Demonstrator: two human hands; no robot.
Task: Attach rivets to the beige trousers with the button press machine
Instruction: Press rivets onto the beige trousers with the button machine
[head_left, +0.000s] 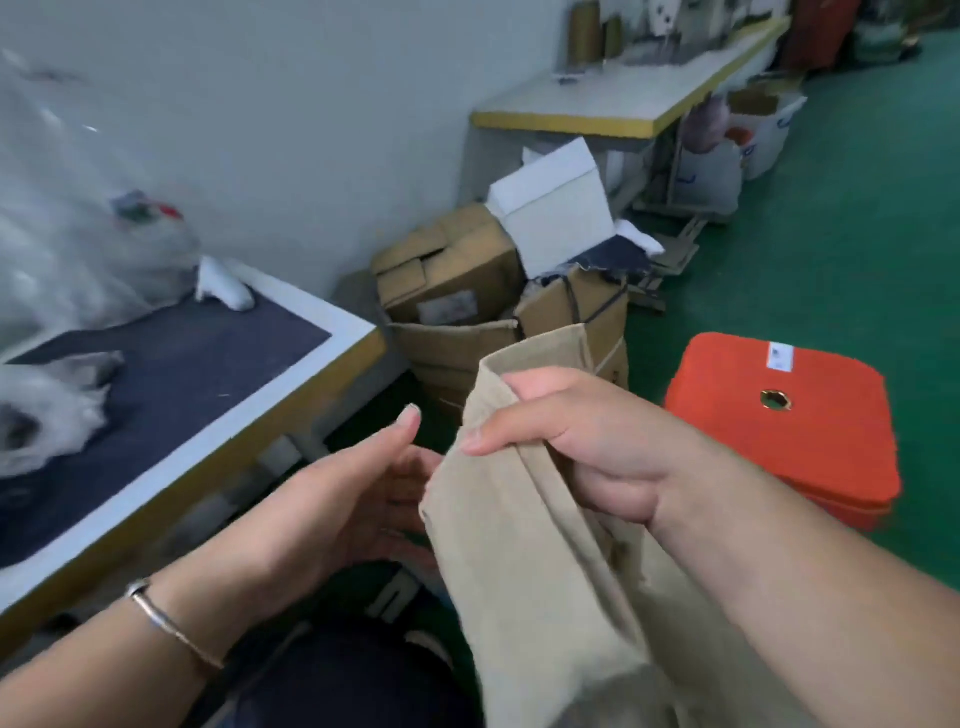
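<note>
My right hand (576, 447) pinched the trousers (545, 571); my left hand (363, 499) lay spread beside them. Held by one fold, they could have slipped and bunched.

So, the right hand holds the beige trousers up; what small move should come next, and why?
Probably the left hand should close on the beige cotton trousers beside it. Only the right hand grips the fabric, bunched and hanging, while the left is open close to it. No press machine is in view, so the cloth likely needs two hands first.
</note>
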